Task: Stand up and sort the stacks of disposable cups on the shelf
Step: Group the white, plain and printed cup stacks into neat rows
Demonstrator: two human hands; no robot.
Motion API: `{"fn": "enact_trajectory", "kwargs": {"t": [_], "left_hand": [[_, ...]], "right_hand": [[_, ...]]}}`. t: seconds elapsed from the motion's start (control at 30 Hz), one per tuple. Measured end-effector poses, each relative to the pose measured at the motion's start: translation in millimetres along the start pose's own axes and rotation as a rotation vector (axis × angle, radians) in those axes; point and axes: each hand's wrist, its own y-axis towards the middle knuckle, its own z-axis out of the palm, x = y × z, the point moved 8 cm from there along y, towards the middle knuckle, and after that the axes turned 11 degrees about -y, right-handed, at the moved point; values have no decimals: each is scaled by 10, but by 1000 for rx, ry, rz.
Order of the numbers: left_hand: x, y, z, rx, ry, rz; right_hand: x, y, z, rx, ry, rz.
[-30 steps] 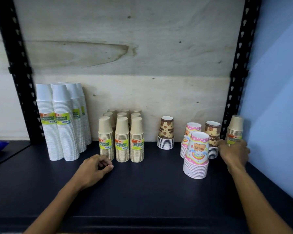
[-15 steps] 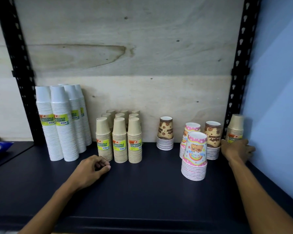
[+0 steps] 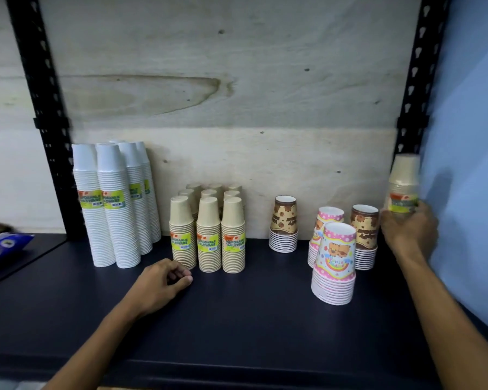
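Beige stack (image 3: pixel 403 187) at the far right is in the right hand (image 3: pixel 409 230), fingers curled around its lower part near the label, hard by the blue wall (image 3: pixel 468 164) and the black upright (image 3: pixel 414 80). It looks blurred, and whether its base touches the shelf (image 3: pixel 265 319) cannot be told, since the hand hides it. The stack looks light and a bit springy: nested paper cups, wrapped by a label band, so it should hold together if taken low and around the middle; squeezing the thin walls too hard could dent them, and a grip near the top risks pulling cups apart. Its matching beige stacks (image 3: pixel 207 235) stand upside down in rows at centre-left, well apart from it, which looks like its likely home. Between them sit two brown printed stacks (image 3: pixel 283 229) and two pink birthday stacks (image 3: pixel 334 266), the front pink one leaning slightly. Tall white stacks (image 3: pixel 110 204) crowd the left upright. The left hand (image 3: pixel 158 285) rests on the shelf just in front of the beige group, fingers loosely curled, holding nothing.
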Motion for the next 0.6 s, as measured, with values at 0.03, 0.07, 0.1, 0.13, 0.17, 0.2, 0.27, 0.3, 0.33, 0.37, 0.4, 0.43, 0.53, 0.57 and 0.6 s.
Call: {"fn": "enact_trajectory", "kwargs": {"t": [0.03,0.07,0.1,0.13,0.17,0.2,0.27,0.3,0.33,0.37,0.4,0.43,0.53,0.57,0.6], "left_hand": [[3,-1,2,3,-2,1],[7,-4,4,7,-4,0],[7,-4,10,10,-4,0],[9,-7,6,13,-7,0],[5,-4,11,14,-11,2],[4,-1,13,14,-17,3],[11,-10,4,16,-24,5],[11,-12,3,17,-27,7],[9,-10,8,19,-30,9],[11,-13,6,20,-34,10],[14,-17,6,22,-38,12],[17,-20,2,21,-41,15],[14,-20,-8,15,-54,19],[15,-21,-13,14,-60,18],[17,-19,-14,13,-66,18]], "right_hand": [[145,-6,-60,-12,-11,-47],[290,-16,-116,-26,-25,-99],[431,-36,-174,-38,-43,-147],[570,-58,-220,-50,-61,-193],[698,-98,-274,-57,-80,-230],[818,-134,-315,-63,-95,-261],[1059,-250,-367,-70,-109,-319],[1177,-326,-386,-66,-106,-344],[1288,-408,-399,-63,-101,-373],[1399,-511,-399,-52,-88,-399],[1500,-633,-384,-31,-68,-423],[1592,-777,-353,6,-52,-438],[1763,-1264,-149,169,-27,-470],[1790,-1431,-51,227,-22,-482],[1791,-1587,66,284,-17,-485]]}}
